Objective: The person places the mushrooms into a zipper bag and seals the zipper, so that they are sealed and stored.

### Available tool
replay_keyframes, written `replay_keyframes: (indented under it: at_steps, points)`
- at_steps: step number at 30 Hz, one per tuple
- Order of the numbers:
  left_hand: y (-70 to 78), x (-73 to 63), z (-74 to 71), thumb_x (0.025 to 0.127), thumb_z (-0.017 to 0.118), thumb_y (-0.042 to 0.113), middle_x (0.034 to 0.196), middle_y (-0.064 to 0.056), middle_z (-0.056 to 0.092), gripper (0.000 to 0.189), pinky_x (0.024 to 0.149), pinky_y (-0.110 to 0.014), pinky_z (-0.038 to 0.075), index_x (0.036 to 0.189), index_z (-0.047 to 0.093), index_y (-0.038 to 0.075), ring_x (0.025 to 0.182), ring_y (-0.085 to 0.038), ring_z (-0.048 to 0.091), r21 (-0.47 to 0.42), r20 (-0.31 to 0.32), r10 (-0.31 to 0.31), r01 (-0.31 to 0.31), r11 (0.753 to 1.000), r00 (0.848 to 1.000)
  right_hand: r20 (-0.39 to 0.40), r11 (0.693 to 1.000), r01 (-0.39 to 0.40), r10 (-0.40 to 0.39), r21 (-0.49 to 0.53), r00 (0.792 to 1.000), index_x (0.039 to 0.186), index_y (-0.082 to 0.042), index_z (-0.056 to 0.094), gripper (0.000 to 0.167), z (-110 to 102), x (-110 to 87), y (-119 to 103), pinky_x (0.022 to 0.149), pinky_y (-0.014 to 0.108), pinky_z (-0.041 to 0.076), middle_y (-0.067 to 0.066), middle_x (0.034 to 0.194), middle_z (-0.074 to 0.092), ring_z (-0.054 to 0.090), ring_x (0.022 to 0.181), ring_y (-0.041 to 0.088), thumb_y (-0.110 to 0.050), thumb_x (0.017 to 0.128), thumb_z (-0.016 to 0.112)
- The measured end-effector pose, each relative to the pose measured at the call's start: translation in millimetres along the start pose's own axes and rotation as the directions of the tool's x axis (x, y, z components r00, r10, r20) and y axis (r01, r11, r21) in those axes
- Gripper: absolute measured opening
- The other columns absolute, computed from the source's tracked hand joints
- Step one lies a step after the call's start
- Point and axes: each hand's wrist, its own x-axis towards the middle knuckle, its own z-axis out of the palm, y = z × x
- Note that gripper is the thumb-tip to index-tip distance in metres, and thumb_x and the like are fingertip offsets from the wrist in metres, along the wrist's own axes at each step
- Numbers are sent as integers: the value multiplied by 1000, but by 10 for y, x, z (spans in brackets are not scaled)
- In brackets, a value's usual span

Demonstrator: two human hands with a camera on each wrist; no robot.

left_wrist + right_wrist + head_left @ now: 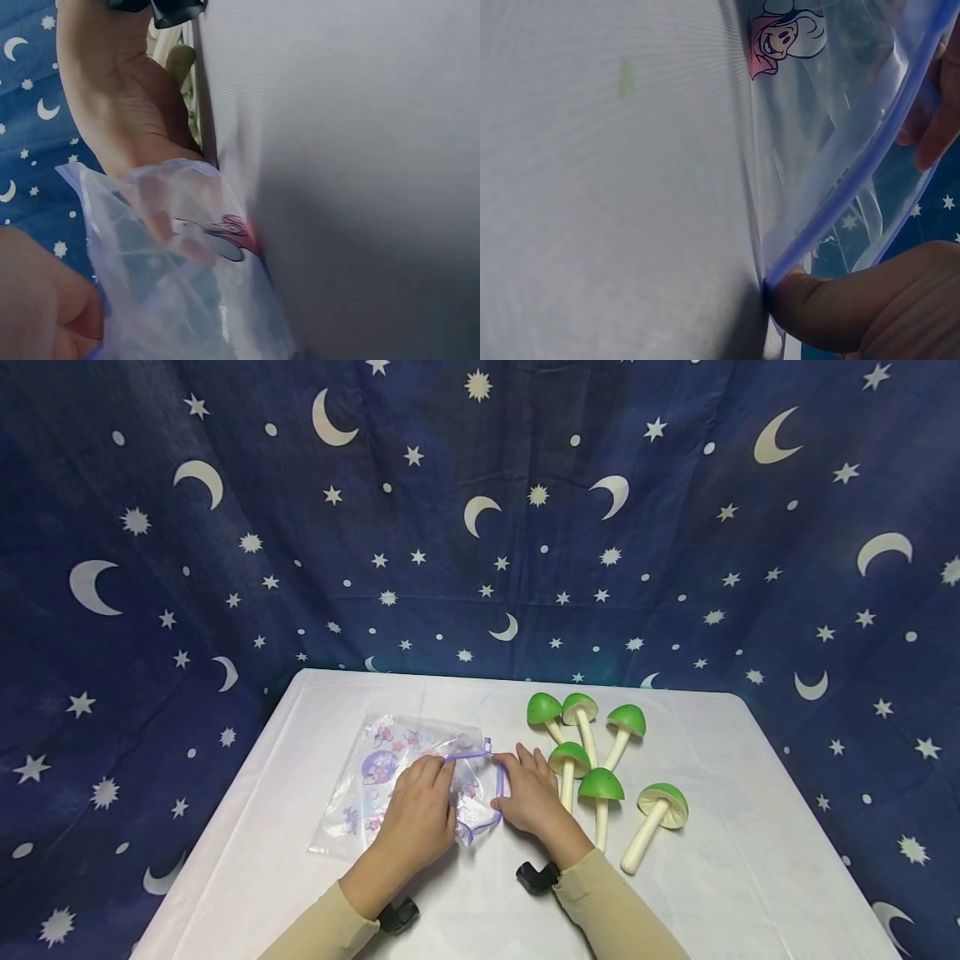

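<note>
A clear zip bag (390,760) with purple cartoon prints lies flat on the white table (720,827). Its purple zip rim (472,755) faces right and is pulled apart into an opening. My left hand (431,781) pinches the rim's upper side and my right hand (517,777) pinches its right side. In the right wrist view my thumb (855,307) presses the purple rim (840,202) near the tablecloth. The left wrist view shows the bag (172,262) with the right hand (127,97) beyond it. Several green-capped toy mushrooms (600,783) lie just right of my right hand.
A dark blue curtain (480,527) with moons and stars hangs behind and beside the table. The mushrooms, with cream stems, spread toward the table's right half; the nearest one (567,760) almost touches my right hand. Black wrist mounts (536,877) sit on both forearms.
</note>
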Motion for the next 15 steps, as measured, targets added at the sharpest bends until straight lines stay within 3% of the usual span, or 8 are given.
replay_keyframes:
  at_steps: [6,11,15]
  points:
    - [11,8,38,96,72,29,132,-23,64,57,102,-54,57,139,62,-7,127,-41,61,-37,4,-108,108,993,994,1,1000,-2,2,-7,1000,146,-24,62,69,0,-1,7,129,72,20,24,172,35,22,162,54,-25,83,90]
    - [16,5,72,92,76,45,135,-32,59,74,96,-59,57,146,59,-2,123,-48,60,-36,8,-179,179,983,984,4,1000,-9,9,-2,1000,148,-25,61,70,2,-6,23,130,71,19,22,173,34,20,163,52,-26,84,89]
    - [-10,-8,80,91,74,47,146,-33,56,78,101,-72,51,153,54,5,132,-59,55,-43,93,-205,209,977,974,5,1000,-7,7,-3,1000,149,-24,60,71,6,-7,28,129,72,19,21,173,34,21,163,52,-27,84,90]
